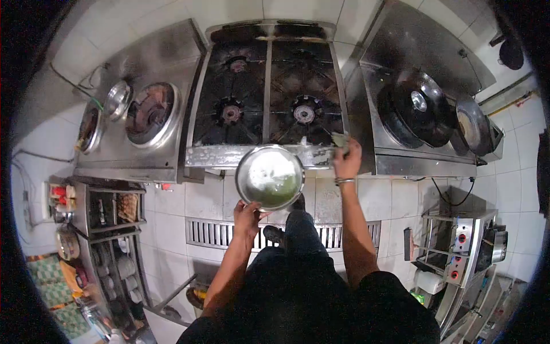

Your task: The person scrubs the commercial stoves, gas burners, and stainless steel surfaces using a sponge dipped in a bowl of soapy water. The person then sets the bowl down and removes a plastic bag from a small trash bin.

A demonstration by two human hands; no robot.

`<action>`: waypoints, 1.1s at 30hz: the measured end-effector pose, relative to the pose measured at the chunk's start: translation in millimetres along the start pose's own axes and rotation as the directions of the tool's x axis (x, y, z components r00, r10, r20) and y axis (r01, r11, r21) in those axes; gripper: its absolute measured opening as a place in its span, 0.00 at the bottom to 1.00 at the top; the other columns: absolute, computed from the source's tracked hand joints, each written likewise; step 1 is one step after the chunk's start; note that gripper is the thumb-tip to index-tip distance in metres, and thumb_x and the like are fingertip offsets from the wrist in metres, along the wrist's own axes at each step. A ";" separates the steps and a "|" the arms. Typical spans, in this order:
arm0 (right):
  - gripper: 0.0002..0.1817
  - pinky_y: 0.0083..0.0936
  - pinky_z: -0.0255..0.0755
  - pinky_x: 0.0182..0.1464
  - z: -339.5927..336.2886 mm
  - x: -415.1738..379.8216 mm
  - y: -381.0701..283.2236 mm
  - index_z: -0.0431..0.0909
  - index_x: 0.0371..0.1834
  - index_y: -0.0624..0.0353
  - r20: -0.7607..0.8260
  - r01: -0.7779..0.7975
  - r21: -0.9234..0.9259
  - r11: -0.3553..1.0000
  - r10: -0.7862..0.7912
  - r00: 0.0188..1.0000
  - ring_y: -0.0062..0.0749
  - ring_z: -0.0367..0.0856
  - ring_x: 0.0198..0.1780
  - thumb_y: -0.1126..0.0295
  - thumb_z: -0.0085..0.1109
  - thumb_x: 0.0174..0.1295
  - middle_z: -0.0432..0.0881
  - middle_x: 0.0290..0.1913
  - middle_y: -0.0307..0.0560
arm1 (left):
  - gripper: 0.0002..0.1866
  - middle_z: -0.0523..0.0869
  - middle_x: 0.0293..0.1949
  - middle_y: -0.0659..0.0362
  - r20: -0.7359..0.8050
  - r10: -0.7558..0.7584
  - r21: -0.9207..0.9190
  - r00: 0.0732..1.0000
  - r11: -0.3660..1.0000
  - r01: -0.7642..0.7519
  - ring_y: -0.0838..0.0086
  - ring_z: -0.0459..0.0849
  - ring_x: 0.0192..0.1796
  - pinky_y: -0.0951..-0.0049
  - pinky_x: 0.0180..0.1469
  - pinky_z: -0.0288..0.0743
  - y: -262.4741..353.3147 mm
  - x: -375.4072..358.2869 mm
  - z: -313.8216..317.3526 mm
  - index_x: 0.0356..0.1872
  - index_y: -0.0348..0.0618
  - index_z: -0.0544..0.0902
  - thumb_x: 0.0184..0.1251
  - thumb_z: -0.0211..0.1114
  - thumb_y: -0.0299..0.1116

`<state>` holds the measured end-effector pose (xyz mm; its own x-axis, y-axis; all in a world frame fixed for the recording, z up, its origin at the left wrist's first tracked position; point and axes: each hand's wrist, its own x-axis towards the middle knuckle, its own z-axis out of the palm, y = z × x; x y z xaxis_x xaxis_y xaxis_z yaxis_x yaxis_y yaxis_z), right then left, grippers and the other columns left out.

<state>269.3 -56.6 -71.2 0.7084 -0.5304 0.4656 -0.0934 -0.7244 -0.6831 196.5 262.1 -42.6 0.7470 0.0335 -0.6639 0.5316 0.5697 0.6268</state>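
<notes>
My left hand [247,219] grips the near left rim of a round metal bowl [270,178], which holds a pale greenish liquid and is held in front of the stove. A greyish cloth or pad [340,139] is pinched in my right hand [348,160], at the right end of the stove's front edge. That metal front edge [215,156] looks wet, with whitish foam or spots on it. Behind it lies the black four-burner stove top [249,86], with nothing standing on its burners.
Left of the stove is a steel counter [143,63] with round burners and a small metal bowl [118,98]. On the right, black woks [421,112] sit on another range. A floor grate [206,232] runs below; a shelf rack [117,258] stands at lower left.
</notes>
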 end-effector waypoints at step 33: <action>0.18 0.42 0.72 0.45 362.1 519.3 229.9 0.80 0.44 0.55 0.605 0.538 -0.373 0.756 -0.242 0.759 0.45 0.78 0.42 0.55 0.53 0.59 0.81 0.41 0.51 | 0.14 0.81 0.38 0.59 -0.598 0.044 -0.080 0.801 0.990 -0.114 0.68 0.80 0.41 0.63 0.44 0.76 52.3 -44.2 32.5 0.45 0.45 0.73 0.56 0.58 0.26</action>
<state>869.0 -339.0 -190.2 0.9832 0.0391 0.1783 0.0498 -0.9972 -0.0559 204.2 263.7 32.9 0.3827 0.5424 -0.7479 0.4098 0.6259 0.6636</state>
